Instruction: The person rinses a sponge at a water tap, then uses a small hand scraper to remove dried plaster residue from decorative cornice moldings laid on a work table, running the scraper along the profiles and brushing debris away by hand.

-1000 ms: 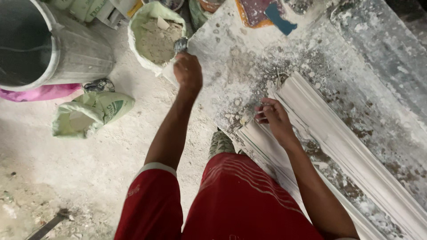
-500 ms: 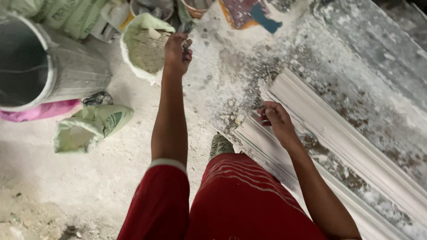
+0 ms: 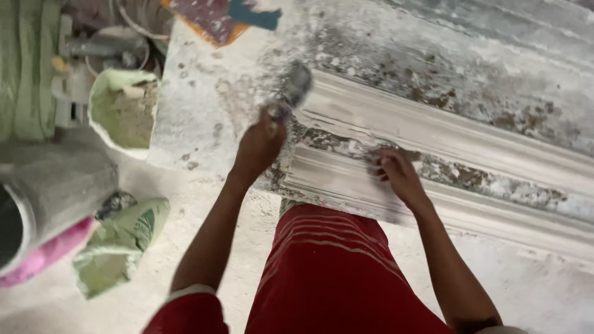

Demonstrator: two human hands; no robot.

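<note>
- The left hand is closed around the handle of a small trowel, fingers wrapped tight; the blade, blurred, sticks out toward 1 o'clock from the fist.
- The trowel blade hangs over the near end of a long white plaster moulding, at the spot where the moulding meets the plaster-spattered worktop.
- The right hand rests on the moulding at about 3 o'clock from the left hand, well apart from it. Its fingers are bent and press down on the ridged surface; they hold nothing.
- The moulding lies flat on the worktop and runs from the middle of the view out toward 4 o'clock, with brown, crusted patches along its grooves.
- At 9 o'clock from the left hand, off the worktop's edge, stands an open green sack holding greyish powder.
- At 8 o'clock, on the floor, lies a crumpled green bag, and beside it a grey bucket tilted on its side, touching something pink beneath it.
- At 12 o'clock, at the top edge, lies a flat piece with dark red, orange and blue on it.
- The person's red shorts with thin pale stripes fill the lower middle.
</note>
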